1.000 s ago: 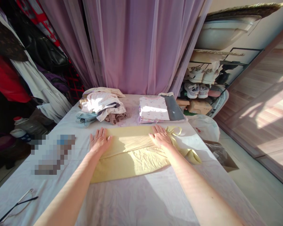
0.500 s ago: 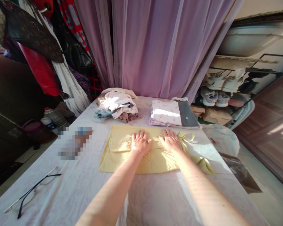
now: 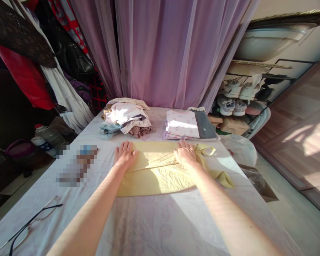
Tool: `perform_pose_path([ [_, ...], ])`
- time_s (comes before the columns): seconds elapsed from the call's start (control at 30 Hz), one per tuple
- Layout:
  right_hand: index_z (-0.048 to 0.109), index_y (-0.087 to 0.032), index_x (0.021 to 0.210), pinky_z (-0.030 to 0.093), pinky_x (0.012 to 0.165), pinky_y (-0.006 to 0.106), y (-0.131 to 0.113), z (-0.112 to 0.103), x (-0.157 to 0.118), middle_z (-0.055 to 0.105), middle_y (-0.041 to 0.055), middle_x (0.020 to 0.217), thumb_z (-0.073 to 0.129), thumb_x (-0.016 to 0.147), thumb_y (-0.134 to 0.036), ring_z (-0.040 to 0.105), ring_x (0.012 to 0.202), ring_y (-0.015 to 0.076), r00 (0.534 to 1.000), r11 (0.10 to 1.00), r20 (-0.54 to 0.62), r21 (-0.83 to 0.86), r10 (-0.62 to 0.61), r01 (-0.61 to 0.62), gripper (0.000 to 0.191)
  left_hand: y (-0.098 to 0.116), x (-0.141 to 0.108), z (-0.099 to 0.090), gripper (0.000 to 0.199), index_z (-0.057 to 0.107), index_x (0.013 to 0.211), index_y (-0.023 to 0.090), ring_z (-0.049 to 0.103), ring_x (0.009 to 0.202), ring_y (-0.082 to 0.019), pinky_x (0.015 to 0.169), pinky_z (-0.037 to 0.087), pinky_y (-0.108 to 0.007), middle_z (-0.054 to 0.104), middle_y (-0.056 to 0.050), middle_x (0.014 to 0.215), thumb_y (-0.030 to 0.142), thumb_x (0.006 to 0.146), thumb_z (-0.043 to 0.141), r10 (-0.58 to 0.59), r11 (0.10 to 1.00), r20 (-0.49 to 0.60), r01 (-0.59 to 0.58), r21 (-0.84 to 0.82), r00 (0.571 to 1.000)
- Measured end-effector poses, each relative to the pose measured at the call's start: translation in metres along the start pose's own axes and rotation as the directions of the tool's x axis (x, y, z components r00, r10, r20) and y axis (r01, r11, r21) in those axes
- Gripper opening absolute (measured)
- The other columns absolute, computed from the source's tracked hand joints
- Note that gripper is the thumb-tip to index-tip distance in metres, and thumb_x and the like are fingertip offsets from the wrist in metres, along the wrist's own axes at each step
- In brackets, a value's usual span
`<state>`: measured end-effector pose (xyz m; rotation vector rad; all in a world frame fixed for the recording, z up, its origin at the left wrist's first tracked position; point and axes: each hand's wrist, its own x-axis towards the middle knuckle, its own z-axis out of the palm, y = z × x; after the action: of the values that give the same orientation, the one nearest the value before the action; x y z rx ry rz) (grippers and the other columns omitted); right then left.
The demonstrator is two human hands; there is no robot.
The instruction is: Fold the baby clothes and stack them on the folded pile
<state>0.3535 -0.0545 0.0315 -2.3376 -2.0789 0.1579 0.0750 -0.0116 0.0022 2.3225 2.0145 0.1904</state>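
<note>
A pale yellow cloth garment (image 3: 160, 174) lies folded flat on the white-sheeted table (image 3: 160, 220), with a creased fold running across it. My left hand (image 3: 124, 155) rests flat at its far left corner, and my right hand (image 3: 186, 154) presses on its far right part. Both hands are open and hold nothing. A yellow tie (image 3: 206, 150) and a loose flap (image 3: 222, 177) stick out at the right. Beyond the hands are a rumpled clothes pile (image 3: 125, 121) and a folded stack (image 3: 182, 124) topped by a floral white garment.
Glasses (image 3: 29, 224) lie at the table's near left, and a pixelated patch (image 3: 77, 165) covers something beyond them. Bottles (image 3: 46, 140) stand below the left edge. A lilac curtain (image 3: 160, 53) hangs behind the table. Shoes on a rack (image 3: 233, 99) and a white plastic bag (image 3: 240, 151) are at the right.
My left hand has slid left, away from my right hand, to the garment's far left corner. The garment's near part now looks folded over, and the view has shifted slightly.
</note>
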Motion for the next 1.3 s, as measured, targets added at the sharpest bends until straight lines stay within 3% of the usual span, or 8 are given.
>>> perform_pose_path([
  [0.17,0.029,-0.019,0.155,0.014,0.121,0.036,-0.090,0.006,-0.001,0.022,0.0024,0.163,0.018,0.103,-0.043,0.017,0.150,0.0162,0.965,0.960,0.013,0.104,-0.262,0.259,0.058,0.000,0.001,-0.002,0.061,0.038,0.149,0.016,0.025,0.147,-0.028,0.118,0.023,-0.052,0.031,-0.010,0.160,0.045,0.096,0.029,-0.023,0.999,0.027,0.022,0.024,0.999],
  [0.27,0.039,-0.018,0.150,0.020,0.119,0.035,-0.111,0.022,0.004,0.032,0.0054,0.159,0.027,0.101,-0.043,0.026,0.146,0.0174,0.941,0.934,-0.034,0.116,-0.337,0.338,0.056,-0.002,0.003,-0.001,0.060,0.038,0.149,0.016,0.025,0.147,-0.027,0.117,0.024,-0.053,0.031,-0.009,0.160,0.041,0.097,0.024,-0.019,0.999,0.033,0.017,0.036,0.999],
  [0.37,0.039,-0.015,0.149,0.021,0.119,0.042,-0.088,0.029,0.008,0.033,0.0107,0.158,0.031,0.100,-0.045,0.027,0.146,0.0231,0.937,0.932,-0.050,0.104,-0.344,0.348,0.058,-0.003,0.004,0.000,0.059,0.039,0.149,0.017,0.025,0.147,-0.027,0.116,0.024,-0.054,0.031,-0.009,0.160,0.040,0.097,0.023,-0.018,0.999,0.032,0.016,0.047,0.999],
  [0.67,0.031,-0.008,0.153,0.010,0.122,0.041,0.044,0.023,-0.004,0.023,0.0139,0.161,0.027,0.101,-0.042,0.018,0.149,0.0239,0.991,0.991,0.015,-0.010,-0.135,0.135,0.062,-0.005,0.005,0.005,0.059,0.039,0.149,0.020,0.026,0.147,-0.027,0.117,0.025,-0.053,0.031,-0.008,0.160,0.039,0.097,0.021,-0.033,0.998,0.017,0.032,0.047,0.999],
  [0.77,0.031,-0.007,0.153,0.009,0.122,0.037,0.059,0.025,-0.006,0.023,0.0144,0.161,0.026,0.101,-0.037,0.018,0.149,0.0223,0.996,0.994,0.005,-0.061,-0.092,0.092,0.060,-0.004,0.004,0.004,0.059,0.039,0.149,0.019,0.026,0.147,-0.027,0.117,0.024,-0.053,0.031,-0.008,0.160,0.038,0.097,0.020,-0.033,0.998,0.021,0.031,0.046,0.999],
  [1.0,0.032,-0.006,0.152,0.012,0.121,0.040,0.057,0.025,-0.005,0.025,0.0156,0.160,0.025,0.101,-0.033,0.022,0.148,0.0246,0.994,0.994,-0.013,-0.033,-0.110,0.109,0.058,0.001,0.007,-0.011,0.058,0.039,0.149,0.018,0.023,0.148,-0.029,0.117,0.021,-0.059,0.030,-0.009,0.161,0.037,0.097,0.021,-0.071,0.995,0.093,0.064,0.079,0.993],
  [1.13,0.035,-0.006,0.151,0.013,0.120,0.040,0.057,0.026,-0.006,0.029,0.0164,0.159,0.028,0.101,-0.033,0.024,0.147,0.0251,0.991,0.993,-0.054,-0.015,-0.120,0.119,0.057,0.047,0.000,-0.016,0.057,0.044,0.146,0.014,0.017,0.150,-0.032,0.119,0.012,-0.060,0.028,-0.011,0.161,0.033,0.095,0.029,-0.051,0.992,0.040,0.046,0.116,0.998],
  [1.3,0.038,-0.009,0.149,0.016,0.120,0.040,0.058,0.031,-0.005,0.032,0.0142,0.158,0.031,0.100,-0.036,0.027,0.146,0.0242,0.986,0.992,-0.109,-0.049,-0.123,0.119,0.057,0.130,-0.014,0.002,0.059,0.041,0.149,0.017,0.022,0.149,-0.029,0.120,0.015,-0.055,0.031,-0.009,0.160,0.043,0.098,0.026,0.182,0.983,0.089,-0.180,-0.028,0.979],
])
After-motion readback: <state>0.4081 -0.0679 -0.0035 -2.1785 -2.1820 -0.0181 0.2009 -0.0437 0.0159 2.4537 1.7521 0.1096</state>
